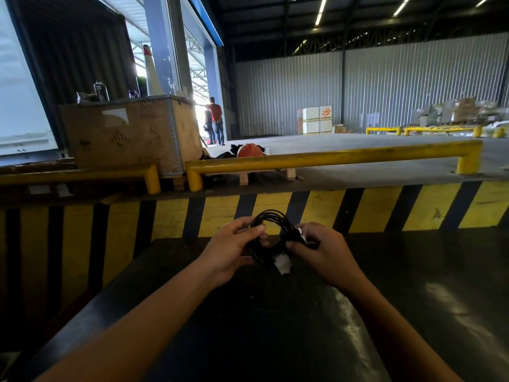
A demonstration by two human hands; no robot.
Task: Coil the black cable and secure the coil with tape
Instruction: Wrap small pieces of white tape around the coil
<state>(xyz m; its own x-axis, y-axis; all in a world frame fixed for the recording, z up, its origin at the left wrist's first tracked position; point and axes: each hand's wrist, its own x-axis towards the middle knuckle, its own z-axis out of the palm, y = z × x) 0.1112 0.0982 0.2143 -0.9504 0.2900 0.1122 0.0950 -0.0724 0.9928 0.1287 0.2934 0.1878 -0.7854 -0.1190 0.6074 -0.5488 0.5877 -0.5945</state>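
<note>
A: Where is the black cable at this moment?

B: It is wound into a coil and held up between both hands, above the dark surface. It does not touch the surface.

A: How does the left hand hold it?

B: The fingers are curled around the left side of the coil, and the thumb presses on the loops from the front.

A: And the right hand?

B: It is closed on the right side of the coil. Beside its fingers there is a piece of white tape at the lower part of the coil. Another white bit shows near the fingertips, but I cannot tell what it is.

A: What is behind the hands?

B: A wall with yellow and black stripes, and above it a yellow rail.
</note>
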